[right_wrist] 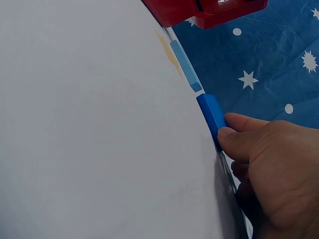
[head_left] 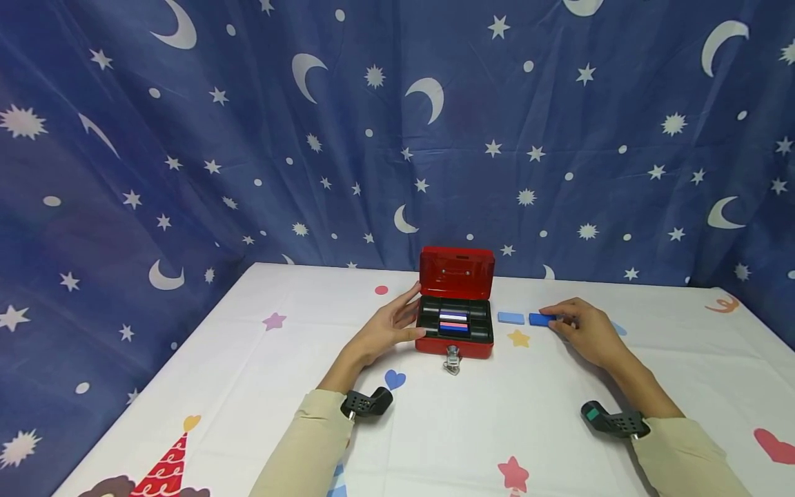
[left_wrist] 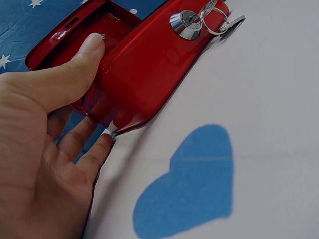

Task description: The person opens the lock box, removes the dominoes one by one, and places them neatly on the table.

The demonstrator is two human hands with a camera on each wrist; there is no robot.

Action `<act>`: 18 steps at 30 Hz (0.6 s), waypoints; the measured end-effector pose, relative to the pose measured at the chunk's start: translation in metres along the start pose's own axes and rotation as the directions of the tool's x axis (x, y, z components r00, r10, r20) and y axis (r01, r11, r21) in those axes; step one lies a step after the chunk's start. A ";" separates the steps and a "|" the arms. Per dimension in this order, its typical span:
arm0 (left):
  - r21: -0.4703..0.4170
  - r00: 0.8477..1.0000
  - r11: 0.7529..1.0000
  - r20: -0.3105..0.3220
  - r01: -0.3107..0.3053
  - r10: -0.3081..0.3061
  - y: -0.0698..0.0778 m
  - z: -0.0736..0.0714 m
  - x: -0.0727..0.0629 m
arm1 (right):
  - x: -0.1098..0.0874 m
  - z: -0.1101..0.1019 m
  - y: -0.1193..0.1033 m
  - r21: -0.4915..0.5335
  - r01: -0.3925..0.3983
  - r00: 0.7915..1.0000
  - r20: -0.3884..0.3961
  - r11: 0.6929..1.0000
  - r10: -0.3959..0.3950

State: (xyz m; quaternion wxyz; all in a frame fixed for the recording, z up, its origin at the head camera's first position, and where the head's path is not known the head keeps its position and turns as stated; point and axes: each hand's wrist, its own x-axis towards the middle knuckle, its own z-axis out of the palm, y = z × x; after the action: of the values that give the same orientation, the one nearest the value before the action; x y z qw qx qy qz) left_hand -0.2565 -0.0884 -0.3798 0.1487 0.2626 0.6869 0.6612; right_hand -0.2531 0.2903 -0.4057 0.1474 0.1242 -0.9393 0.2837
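Observation:
A red cash box (head_left: pixel 455 352) stands with its lid (head_left: pixel 456 273) raised and its black compartment tray (head_left: pixel 428 314) showing. Colored bars (head_left: pixel 454 322) in blue, white and pink lie in the middle compartment. My left hand (head_left: pixel 385 333) holds the box's left side, thumb at the front corner and fingers along the outer wall. To the right of the box, my right hand (head_left: pixel 584 333) pinches the right end of a dark blue block (right_wrist: pixel 211 113) between thumb and index finger. A light blue block (head_left: pixel 511 318) lies between it and the box.
Keys (left_wrist: pixel 215 20) on a ring hang from the box's front lock (left_wrist: pixel 185 24). The white tablecloth (head_left: pixel 472 421) carries printed hearts and stars. Behind the table hangs a blue curtain (head_left: pixel 373 172) with moons and stars.

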 end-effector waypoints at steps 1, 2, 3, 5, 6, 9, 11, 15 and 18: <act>0.003 1.000 1.000 -0.001 0.001 -0.001 0.000 0.000 0.000 | 0.000 0.000 0.000 -0.003 0.001 1.000 -0.001 1.000 -0.001; 0.004 1.000 1.000 -0.001 0.002 -0.002 0.000 0.000 0.000 | 0.000 0.001 0.000 -0.008 0.001 1.000 -0.003 1.000 -0.001; 0.007 1.000 1.000 -0.002 0.003 -0.003 0.001 0.000 0.000 | 0.000 0.001 0.000 -0.011 0.001 1.000 -0.003 1.000 -0.001; 0.009 1.000 1.000 -0.007 0.005 -0.005 0.001 0.000 0.000 | 0.000 0.001 0.000 -0.016 -0.001 1.000 -0.002 1.000 0.001; 0.009 1.000 1.000 -0.007 0.005 -0.005 0.001 0.000 0.000 | 0.000 0.001 0.000 -0.016 -0.003 1.000 0.000 1.000 0.003; 0.009 1.000 1.000 -0.007 0.006 -0.006 0.001 0.001 0.001 | -0.001 0.001 -0.001 -0.015 -0.012 1.000 0.004 1.000 0.012; 0.006 1.000 1.000 -0.006 0.005 -0.005 0.001 0.001 0.001 | -0.001 0.001 -0.001 -0.014 -0.017 1.000 0.004 1.000 0.018; 0.002 1.000 1.000 -0.002 0.005 -0.005 0.000 0.000 0.001 | -0.001 0.001 -0.002 -0.013 -0.023 1.000 0.004 1.000 0.023; 0.002 1.000 1.000 -0.001 0.007 -0.007 0.000 0.000 0.001 | -0.001 0.001 -0.001 -0.013 -0.028 1.000 0.004 1.000 0.028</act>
State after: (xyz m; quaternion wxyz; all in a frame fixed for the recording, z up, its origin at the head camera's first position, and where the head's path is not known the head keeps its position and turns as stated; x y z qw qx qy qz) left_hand -0.2571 -0.0878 -0.3794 0.1505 0.2598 0.6885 0.6601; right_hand -0.2520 0.2886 -0.4062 0.1422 0.1108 -0.9431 0.2795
